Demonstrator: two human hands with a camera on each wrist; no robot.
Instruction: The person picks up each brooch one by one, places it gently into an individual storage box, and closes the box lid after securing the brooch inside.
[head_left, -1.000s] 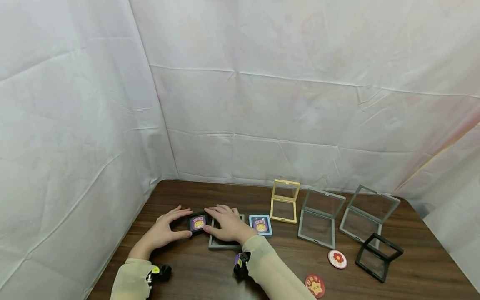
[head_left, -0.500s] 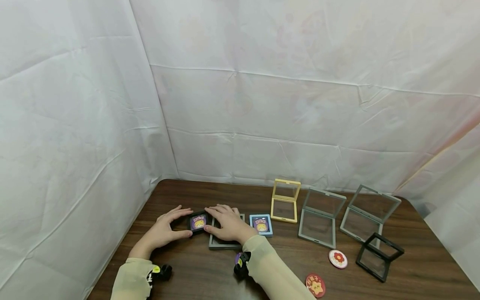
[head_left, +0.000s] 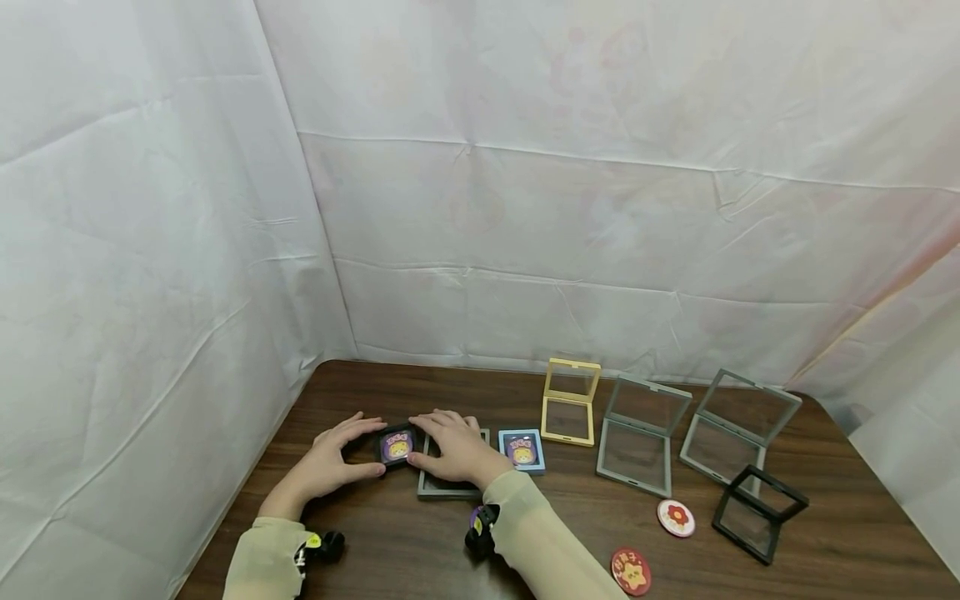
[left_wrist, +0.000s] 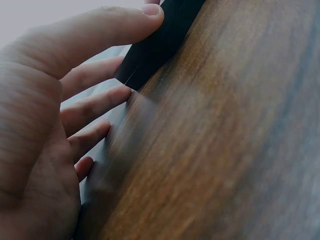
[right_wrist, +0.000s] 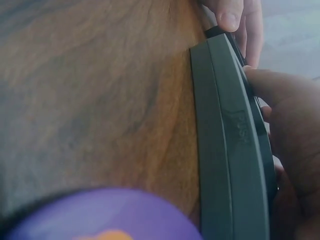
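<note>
A small square black display frame [head_left: 397, 447] lies at the table's left, a purple picture with a yellow character inside it. My left hand [head_left: 324, 461] pinches its left side between thumb and fingers; the left wrist view shows the thumb against the frame's dark edge. From the other side my right hand [head_left: 456, 450] holds it, thumb and index finger at its right corners. Beneath the right hand lies a shut grey display frame [right_wrist: 220, 135], partly covered. A purple round badge [right_wrist: 115, 215] sits close to that frame, mostly hidden under the right wrist in the head view.
A light blue frame [head_left: 521, 451] with a similar picture lies right of the hands. Farther right stand an opened yellow frame [head_left: 567, 419], two grey ones [head_left: 633, 454] and a black one [head_left: 744, 523]. A white flower badge [head_left: 676, 518] and a red badge [head_left: 631, 572] lie nearer.
</note>
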